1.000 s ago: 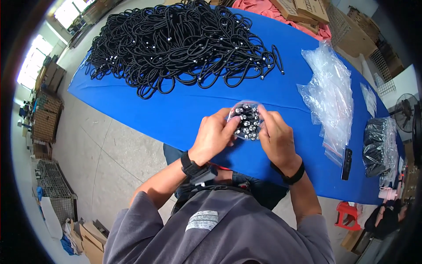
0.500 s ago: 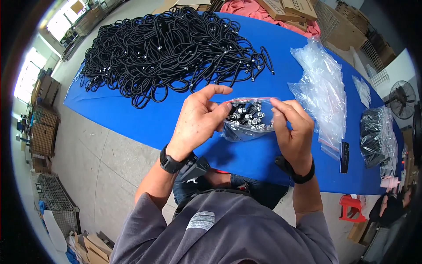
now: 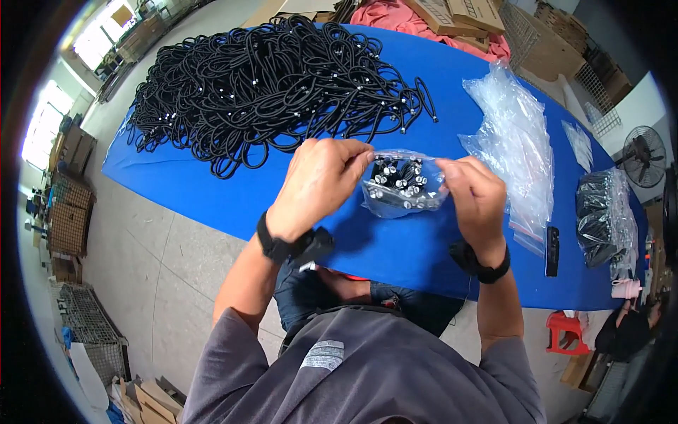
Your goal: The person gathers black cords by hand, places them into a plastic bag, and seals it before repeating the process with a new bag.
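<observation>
Between my hands hangs a clear plastic bag (image 3: 402,208) with black elastic cords inside, their whitish metal-looking ends (image 3: 404,182) facing up. My left hand (image 3: 318,182) pinches the bag's left upper corner between thumb and fingers. The right upper corner is gripped by my right hand (image 3: 474,195), thumb against bent fingers. The bag's mouth looks stretched between the two pinches, just above the blue tabletop. Beyond my left hand spreads a large tangled heap of black elastic cord loops (image 3: 240,92) with small shiny ends.
Flat clear bags (image 3: 515,155) lie in a stack right of my right hand. A black narrow object (image 3: 552,251) sits beside them, and filled bags (image 3: 600,219) stand farther right on the blue table (image 3: 395,258). Cardboard boxes (image 3: 459,18), a fan (image 3: 644,155) and a red stool (image 3: 565,332) surround it.
My left hand's fingers have closed onto the bag's corner, its raised index finger coming down. The bag has risen slightly and its mouth is pulled wider; my right hand keeps its pinch.
</observation>
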`<state>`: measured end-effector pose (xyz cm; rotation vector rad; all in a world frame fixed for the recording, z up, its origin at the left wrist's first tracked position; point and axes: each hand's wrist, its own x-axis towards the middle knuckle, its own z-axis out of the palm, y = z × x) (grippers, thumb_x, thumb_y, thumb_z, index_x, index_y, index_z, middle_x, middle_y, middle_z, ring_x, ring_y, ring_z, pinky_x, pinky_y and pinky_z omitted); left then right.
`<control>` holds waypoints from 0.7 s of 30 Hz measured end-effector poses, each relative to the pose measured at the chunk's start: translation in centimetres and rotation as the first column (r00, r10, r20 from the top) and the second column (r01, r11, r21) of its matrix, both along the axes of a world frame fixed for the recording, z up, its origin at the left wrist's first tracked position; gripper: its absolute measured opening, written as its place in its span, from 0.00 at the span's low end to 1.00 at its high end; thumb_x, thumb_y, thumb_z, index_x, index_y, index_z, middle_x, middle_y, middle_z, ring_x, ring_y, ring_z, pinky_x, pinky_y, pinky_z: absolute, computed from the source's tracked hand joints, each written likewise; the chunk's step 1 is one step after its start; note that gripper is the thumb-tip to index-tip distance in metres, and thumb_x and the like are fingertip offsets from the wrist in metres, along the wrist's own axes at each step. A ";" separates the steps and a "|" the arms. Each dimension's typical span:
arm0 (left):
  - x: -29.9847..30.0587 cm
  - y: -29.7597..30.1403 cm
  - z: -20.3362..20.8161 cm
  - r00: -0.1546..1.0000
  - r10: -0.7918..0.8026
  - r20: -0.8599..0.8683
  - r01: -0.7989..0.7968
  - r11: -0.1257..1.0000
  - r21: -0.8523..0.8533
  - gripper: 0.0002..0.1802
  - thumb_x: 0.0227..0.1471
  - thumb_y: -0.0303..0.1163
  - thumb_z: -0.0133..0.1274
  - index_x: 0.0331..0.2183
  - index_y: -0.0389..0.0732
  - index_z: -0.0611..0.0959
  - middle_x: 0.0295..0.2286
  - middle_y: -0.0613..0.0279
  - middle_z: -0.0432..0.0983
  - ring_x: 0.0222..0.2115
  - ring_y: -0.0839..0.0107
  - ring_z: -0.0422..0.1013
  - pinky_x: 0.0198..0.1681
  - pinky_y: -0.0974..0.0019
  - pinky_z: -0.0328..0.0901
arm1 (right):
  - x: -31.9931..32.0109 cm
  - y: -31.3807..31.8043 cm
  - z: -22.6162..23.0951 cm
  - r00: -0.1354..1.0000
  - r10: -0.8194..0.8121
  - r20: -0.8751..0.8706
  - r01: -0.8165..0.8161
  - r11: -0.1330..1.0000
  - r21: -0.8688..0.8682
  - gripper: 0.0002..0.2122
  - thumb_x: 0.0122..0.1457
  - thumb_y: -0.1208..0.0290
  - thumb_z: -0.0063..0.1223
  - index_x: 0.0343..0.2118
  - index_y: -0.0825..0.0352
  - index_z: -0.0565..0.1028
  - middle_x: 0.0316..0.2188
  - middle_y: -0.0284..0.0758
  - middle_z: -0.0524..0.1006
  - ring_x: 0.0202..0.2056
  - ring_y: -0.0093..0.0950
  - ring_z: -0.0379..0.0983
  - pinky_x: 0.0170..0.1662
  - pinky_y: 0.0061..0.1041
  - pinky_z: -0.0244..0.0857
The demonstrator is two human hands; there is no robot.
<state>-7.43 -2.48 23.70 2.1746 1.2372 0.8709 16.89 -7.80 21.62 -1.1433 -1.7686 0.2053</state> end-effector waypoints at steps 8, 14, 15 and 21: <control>-0.6 1.3 -1.4 0.990 -0.116 -0.081 0.131 0.967 0.220 0.10 0.57 0.31 0.58 0.36 0.35 0.86 0.17 0.54 0.77 0.18 0.64 0.75 0.25 0.62 0.68 | 1.2 0.6 -0.7 0.994 0.007 -0.108 -0.024 0.987 -0.157 0.14 0.68 0.72 0.47 0.32 0.76 0.81 0.22 0.37 0.76 0.23 0.23 0.73 0.27 0.22 0.65; -0.7 1.9 -1.7 0.991 -0.114 -0.077 0.118 0.992 0.054 0.09 0.56 0.32 0.59 0.34 0.36 0.85 0.18 0.53 0.77 0.20 0.57 0.75 0.27 0.58 0.68 | 2.0 0.9 -2.5 0.995 0.038 0.092 -0.026 0.992 -0.123 0.12 0.67 0.71 0.50 0.31 0.74 0.81 0.22 0.37 0.76 0.23 0.24 0.73 0.28 0.22 0.65; -0.6 2.1 -2.7 0.984 -0.132 -0.119 0.134 0.991 0.015 0.08 0.55 0.34 0.59 0.32 0.38 0.85 0.19 0.52 0.78 0.23 0.53 0.76 0.28 0.55 0.69 | 2.4 1.2 -3.4 0.993 0.040 0.108 -0.013 0.971 -0.237 0.11 0.66 0.72 0.52 0.31 0.74 0.81 0.22 0.36 0.76 0.23 0.24 0.73 0.28 0.21 0.66; -1.1 2.4 -2.2 0.982 -0.131 -0.134 0.133 0.991 0.006 0.09 0.56 0.33 0.59 0.34 0.36 0.84 0.16 0.57 0.73 0.17 0.67 0.72 0.23 0.64 0.64 | 2.7 1.0 -1.0 0.973 0.174 0.153 -0.128 0.954 -0.271 0.07 0.61 0.72 0.58 0.33 0.72 0.80 0.25 0.37 0.77 0.26 0.24 0.74 0.31 0.22 0.67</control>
